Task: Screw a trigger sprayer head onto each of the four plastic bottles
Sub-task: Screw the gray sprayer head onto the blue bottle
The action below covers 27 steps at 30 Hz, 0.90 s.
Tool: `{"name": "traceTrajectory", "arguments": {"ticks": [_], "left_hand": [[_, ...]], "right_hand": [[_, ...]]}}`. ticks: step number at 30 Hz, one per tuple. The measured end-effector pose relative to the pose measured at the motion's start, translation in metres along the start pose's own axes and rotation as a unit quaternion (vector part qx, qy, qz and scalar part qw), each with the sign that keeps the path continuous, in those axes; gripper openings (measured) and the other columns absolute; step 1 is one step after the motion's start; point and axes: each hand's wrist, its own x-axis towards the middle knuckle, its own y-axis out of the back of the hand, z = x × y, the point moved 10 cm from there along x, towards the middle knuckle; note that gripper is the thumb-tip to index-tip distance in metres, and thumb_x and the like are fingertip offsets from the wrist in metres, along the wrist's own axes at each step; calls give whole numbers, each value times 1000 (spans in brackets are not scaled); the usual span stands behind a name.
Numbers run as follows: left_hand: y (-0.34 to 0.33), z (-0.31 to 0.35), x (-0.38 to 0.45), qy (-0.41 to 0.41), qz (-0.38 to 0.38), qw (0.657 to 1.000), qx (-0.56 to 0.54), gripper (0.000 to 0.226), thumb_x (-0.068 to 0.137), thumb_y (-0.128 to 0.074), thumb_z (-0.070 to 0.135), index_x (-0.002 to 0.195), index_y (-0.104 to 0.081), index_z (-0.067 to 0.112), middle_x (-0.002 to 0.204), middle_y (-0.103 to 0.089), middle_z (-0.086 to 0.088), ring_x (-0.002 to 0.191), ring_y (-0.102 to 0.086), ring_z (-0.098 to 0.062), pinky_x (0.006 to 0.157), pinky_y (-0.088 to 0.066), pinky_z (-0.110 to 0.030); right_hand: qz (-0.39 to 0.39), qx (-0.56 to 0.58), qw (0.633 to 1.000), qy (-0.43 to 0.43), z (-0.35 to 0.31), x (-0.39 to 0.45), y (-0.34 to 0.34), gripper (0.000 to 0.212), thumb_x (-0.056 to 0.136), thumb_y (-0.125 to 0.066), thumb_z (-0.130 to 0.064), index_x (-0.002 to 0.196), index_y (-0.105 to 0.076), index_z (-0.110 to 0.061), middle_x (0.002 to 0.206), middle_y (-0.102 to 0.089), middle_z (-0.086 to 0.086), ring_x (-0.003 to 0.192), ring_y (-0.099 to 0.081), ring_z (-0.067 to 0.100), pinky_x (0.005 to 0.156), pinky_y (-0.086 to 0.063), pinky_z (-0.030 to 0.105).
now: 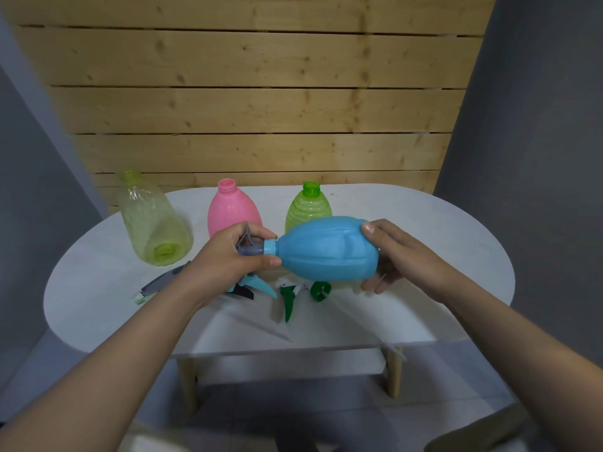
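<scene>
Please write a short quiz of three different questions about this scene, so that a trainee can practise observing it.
1. True or false: the pink bottle already carries a sprayer head.
2. Which hand grips the sprayer head at the neck of the blue bottle? A) left hand B) right hand
3. Fill in: the loose green-and-white sprayer head lies on the ____ table.

Key: 1. False, its neck is open. 2. A; the right hand holds the bottle's base. 3. white.
</scene>
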Motion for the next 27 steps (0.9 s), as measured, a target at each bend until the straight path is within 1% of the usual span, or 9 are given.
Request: {"name": "traceTrajectory", "arguments": {"ticks": [6,8,10,13,16,18,20,23,27], "left_hand": [[3,-6,2,21,17,1000,4,34,73,-75,9,105,-64,11,86,-63,-4,46,-52,3,41,-40,-13],[4,-8,2,28,18,999,0,35,74,-75,11,107,-64,10,85,-62,-5,42,-48,2,39,-37,-15],[4,-8,3,27,16,1000,-3,35,75,-74,10,108,-64,9,87,-62,-6,39,-46,2,38,-36,-14],[5,-6,3,22,15,1000,3,34,74,-74,10,107,-64,10,93,-65,-8,47,-52,2,40,-39,-14],[6,-4,2,13,14,1000,2,35,73,-75,7,106,-64,10,100,-67,-8,69,-60,-7,50,-47,-11],[4,-2,1,7,7,1000,1,34,72,-75,5,104,-64,11,101,-67,-8,76,-62,-10,55,-49,-11],[2,0,0,3,1,1000,4,31,72,-75,4,100,-64,14,94,-67,-5,71,-62,-5,53,-48,-11],[1,0,0,4,3,1000,0,30,72,-74,5,98,-64,16,89,-66,-2,64,-60,1,51,-45,-11],[2,0,0,11,8,1000,1,31,74,-74,5,102,-64,12,81,-62,1,48,-55,7,43,-40,-10]], "right_hand": [[-29,42,998,21,0,1,-7,44,91,-40,-49,124,-58,-25,108,-71,0,93,-70,15,73,-58,27],[-62,34,997,27,0,2,-8,49,86,-51,-47,131,-52,-27,115,-68,-2,101,-67,13,80,-57,29],[-72,25,997,21,2,2,-5,70,79,-70,-36,141,-38,-31,122,-64,0,106,-66,14,83,-57,33],[-56,1,998,30,1,4,-1,77,73,-77,-26,139,-38,-34,113,-67,7,94,-69,16,78,-58,33],[-23,-1,1000,20,2,5,1,64,71,-69,-44,130,-49,-27,91,-73,7,74,-71,15,67,-58,27],[-19,-12,1000,10,5,3,1,64,69,-57,-59,122,-55,-22,93,-73,6,75,-72,19,70,-59,31],[-21,-17,1000,7,6,1,-1,63,73,-48,-64,115,-61,-19,100,-73,5,83,-72,17,73,-59,28],[-17,18,1000,15,1,0,-3,52,86,-42,-53,117,-61,-17,105,-72,2,84,-71,9,66,-55,18],[30,15,999,27,-4,-1,2,45,89,-41,-51,129,-41,-30,100,-69,0,69,-72,14,61,-60,29]]}}
